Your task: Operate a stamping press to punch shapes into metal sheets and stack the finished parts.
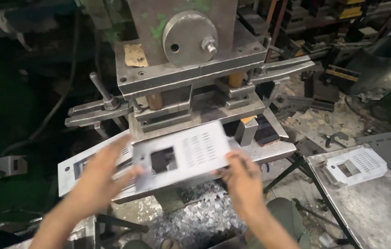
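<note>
Two hands on one metal plate (181,157), motion-blurred. Left hand (98,177): fingers (120,146) spread flat along the plate's left edge, thumb tucked under near its lower left corner. Right hand (243,177): fingers (224,171) curled on the plate's lower right corner, pinching the edge. Blur hides how tight either grip is.

Plate is thin, grey, rectangular, with a square cutout left of centre and rows of small slots to the right. It's tilted slightly, right end higher, held just in front of the press (191,69) and above the press bed (274,152).

Under the left hand, a second, longer plate (73,168) lies on the bed, sticking out to the left.

Press: heavy steel block, round disc with a bolt on its face, two orange guide posts (155,101) between upper and lower die halves, clamp bars out to each side.

Below the bed, a pile of small shiny metal offcuts (195,216) on the floor.

Right side: steel worktop (375,207) with a stack of punched plates (354,166) of the same pattern, well apart from the hands. Background is dim, cluttered with metal parts.
</note>
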